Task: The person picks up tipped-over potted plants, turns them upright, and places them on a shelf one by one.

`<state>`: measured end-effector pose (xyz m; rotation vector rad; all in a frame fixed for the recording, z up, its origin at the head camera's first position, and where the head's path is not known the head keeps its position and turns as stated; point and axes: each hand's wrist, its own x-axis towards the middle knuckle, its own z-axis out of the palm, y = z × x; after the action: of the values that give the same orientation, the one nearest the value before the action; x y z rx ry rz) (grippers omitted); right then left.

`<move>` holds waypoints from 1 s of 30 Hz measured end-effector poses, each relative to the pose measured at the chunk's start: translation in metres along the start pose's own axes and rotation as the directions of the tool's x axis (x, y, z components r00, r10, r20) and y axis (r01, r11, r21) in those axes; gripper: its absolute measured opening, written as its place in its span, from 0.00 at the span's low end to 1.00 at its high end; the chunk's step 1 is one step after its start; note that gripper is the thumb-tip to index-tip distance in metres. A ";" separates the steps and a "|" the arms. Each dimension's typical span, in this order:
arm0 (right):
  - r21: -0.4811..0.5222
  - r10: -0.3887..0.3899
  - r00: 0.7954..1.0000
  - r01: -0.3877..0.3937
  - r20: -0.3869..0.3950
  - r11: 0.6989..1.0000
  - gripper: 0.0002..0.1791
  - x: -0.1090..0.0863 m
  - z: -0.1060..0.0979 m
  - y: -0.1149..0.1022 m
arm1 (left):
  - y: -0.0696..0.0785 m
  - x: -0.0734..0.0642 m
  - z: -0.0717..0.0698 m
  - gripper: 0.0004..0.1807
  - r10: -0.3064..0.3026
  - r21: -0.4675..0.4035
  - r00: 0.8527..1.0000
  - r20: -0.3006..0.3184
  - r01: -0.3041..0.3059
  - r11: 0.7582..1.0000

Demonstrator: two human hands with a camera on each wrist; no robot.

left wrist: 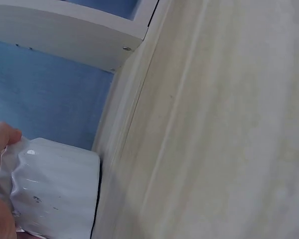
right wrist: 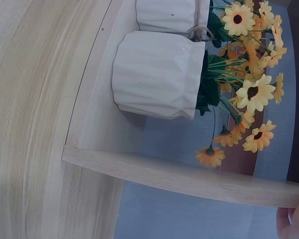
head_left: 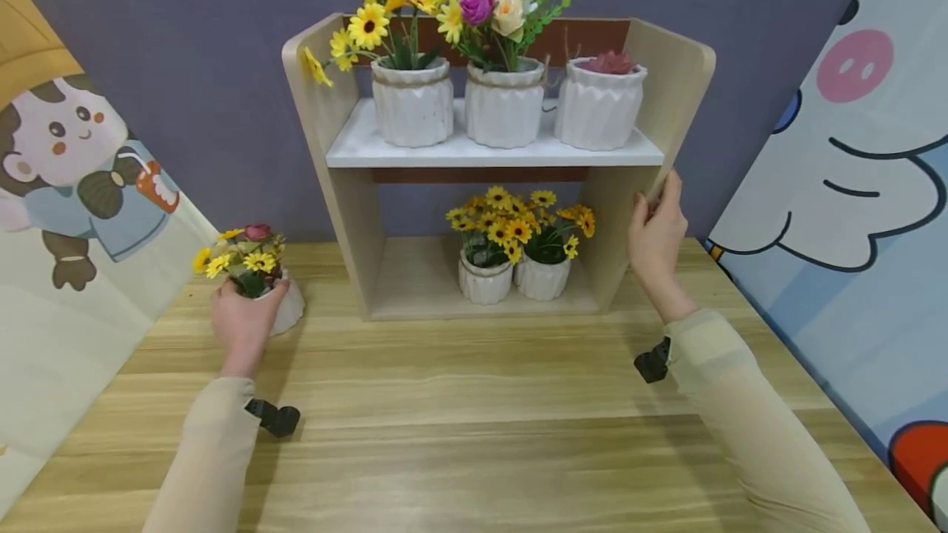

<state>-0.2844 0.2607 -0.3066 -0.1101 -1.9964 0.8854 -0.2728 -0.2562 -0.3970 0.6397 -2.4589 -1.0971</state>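
My left hand (head_left: 243, 321) grips the rim of a white ceramic flowerpot (head_left: 290, 308) holding yellow flowers and a dark red bloom, standing on the table left of the shelf. In the left wrist view, the fingers curl over the wavy rim of the pot (left wrist: 60, 191). My right hand (head_left: 657, 235) holds the front edge of the right side panel of a two-tier wooden shelf (head_left: 674, 105). The right wrist view shows this panel (right wrist: 189, 181) with part of the hand (right wrist: 295, 219) at its edge.
On the white upper board (head_left: 489, 156) stand a pot of yellow flowers (head_left: 411, 105), a mixed bouquet pot (head_left: 505, 109) and a pot with a reddish plant (head_left: 601, 105). Below are two yellow-flower pots, one left (head_left: 485, 282), one right (head_left: 543, 278). A blue-grey partition (head_left: 185, 64) stands behind.
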 end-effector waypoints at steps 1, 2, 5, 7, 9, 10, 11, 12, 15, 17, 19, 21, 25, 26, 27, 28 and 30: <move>0.000 0.003 1.000 -0.003 0.001 1.000 0.21 0.000 0.000 0.000 | 0.000 -0.002 0.000 0.49 0.018 0.009 1.000 -0.001 -0.018 1.000; -0.001 0.004 1.000 -0.004 0.005 1.000 0.21 0.001 0.000 0.000 | 0.001 -0.003 0.000 0.48 0.038 0.021 0.999 -0.005 -0.038 0.999; 0.000 0.012 1.000 -0.012 0.009 1.000 0.21 0.001 0.000 -0.001 | 0.003 -0.009 -0.001 0.47 0.101 0.055 0.995 -0.013 -0.100 0.993; 0.000 0.017 1.000 -0.017 0.013 1.000 0.21 0.000 -0.001 -0.001 | 0.005 -0.012 -0.002 0.46 0.137 0.073 0.990 -0.015 -0.136 0.988; -0.002 0.023 1.000 -0.023 0.018 1.000 0.21 0.000 -0.001 -0.001 | 0.007 -0.017 -0.002 0.46 0.162 0.084 0.987 -0.014 -0.160 0.984; -0.003 0.025 0.999 -0.025 0.021 1.000 0.21 0.000 -0.001 -0.001 | 0.008 -0.019 -0.003 0.45 0.174 0.091 0.985 -0.012 -0.172 0.981; -0.003 0.025 0.999 -0.025 0.021 1.000 0.21 0.000 -0.001 -0.001 | 0.009 -0.021 -0.003 0.45 0.186 0.099 0.982 -0.007 -0.185 0.978; -0.004 0.025 0.999 -0.025 0.021 1.000 0.21 0.000 -0.001 -0.001 | 0.010 -0.023 -0.004 0.45 0.200 0.110 0.980 0.001 -0.198 0.974; -0.002 0.026 0.999 -0.026 0.023 1.000 0.21 0.000 -0.001 -0.002 | 0.013 -0.029 -0.006 0.48 0.236 0.142 0.971 0.034 -0.238 0.961; 0.003 0.031 0.999 -0.031 0.031 1.000 0.22 0.000 -0.001 -0.002 | 0.015 -0.034 -0.008 0.49 0.254 0.164 0.966 0.052 -0.259 0.952; 0.010 0.040 0.998 -0.040 0.040 0.999 0.22 0.000 -0.001 -0.003 | 0.017 -0.038 -0.009 0.49 0.273 0.188 0.959 0.072 -0.281 0.941; 0.013 0.046 0.998 -0.046 0.044 0.999 0.22 0.000 -0.001 -0.003 | 0.019 -0.043 -0.011 0.49 0.296 0.213 0.951 0.091 -0.309 0.927; 0.014 0.042 0.999 -0.043 0.031 0.999 0.21 0.001 -0.001 -0.003 | 0.025 -0.054 -0.012 0.49 0.349 0.248 0.928 0.131 -0.371 0.895; 0.013 0.041 0.999 -0.041 0.028 0.999 0.21 0.001 -0.001 -0.002 | 0.027 -0.057 -0.012 0.49 0.363 0.253 0.921 0.139 -0.387 0.887; 0.015 0.039 0.999 -0.039 0.028 0.999 0.21 0.001 -0.002 -0.003 | 0.028 -0.060 -0.012 0.49 0.372 0.259 0.916 0.148 -0.399 0.880; 0.014 0.036 0.999 -0.036 0.028 0.999 0.21 0.001 -0.002 -0.003 | 0.030 -0.062 -0.013 0.49 0.383 0.260 0.911 0.153 -0.411 0.873; 0.009 0.036 0.999 -0.036 0.028 0.999 0.21 0.000 -0.002 -0.003 | 0.032 -0.067 -0.014 0.49 0.401 0.265 0.900 0.168 -0.433 0.861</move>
<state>-0.2819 0.2598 -0.3039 -0.1292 -2.0219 0.9236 -0.2182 -0.2093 -0.3733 0.1036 -2.7041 -0.6104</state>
